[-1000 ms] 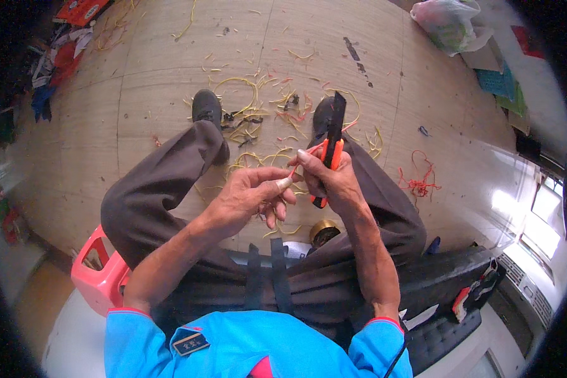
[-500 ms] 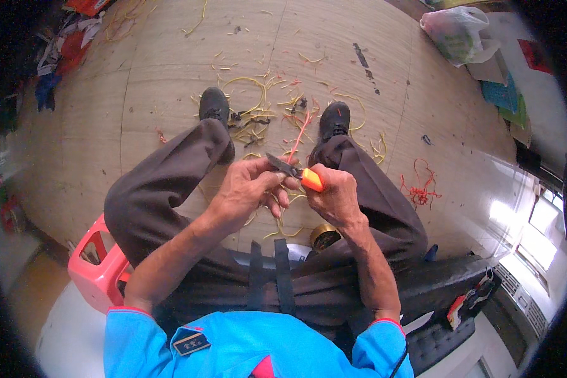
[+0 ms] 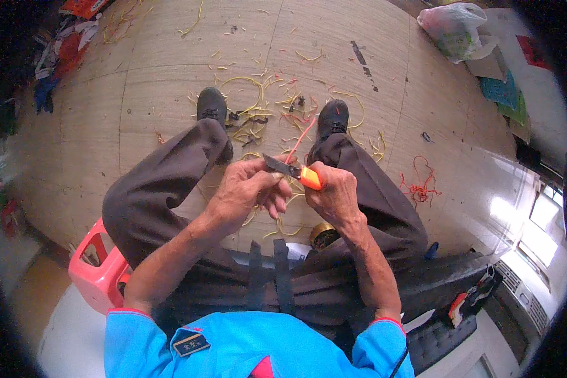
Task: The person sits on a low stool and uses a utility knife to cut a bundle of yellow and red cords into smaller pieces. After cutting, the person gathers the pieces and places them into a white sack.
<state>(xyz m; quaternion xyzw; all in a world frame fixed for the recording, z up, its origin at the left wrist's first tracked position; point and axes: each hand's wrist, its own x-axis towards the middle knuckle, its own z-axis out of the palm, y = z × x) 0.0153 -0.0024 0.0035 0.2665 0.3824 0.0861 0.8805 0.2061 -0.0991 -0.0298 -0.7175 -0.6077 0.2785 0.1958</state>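
- Covering most of the view, a pale wooden floor lay under the seated person, whose two dark shoes stood apart on it.
- A pink plastic stool stood at the person's left side.
- Yellow and red wire scraps were scattered between and around the shoes; a red tangle lay well apart to the right.
- The left hand was curled, its fingers pinching the dark blade end of the tool.
- The right hand was closed around the orange handle.
- The cutting tool was between both hands, above the knees.
- A thin red wire rose from the blade.
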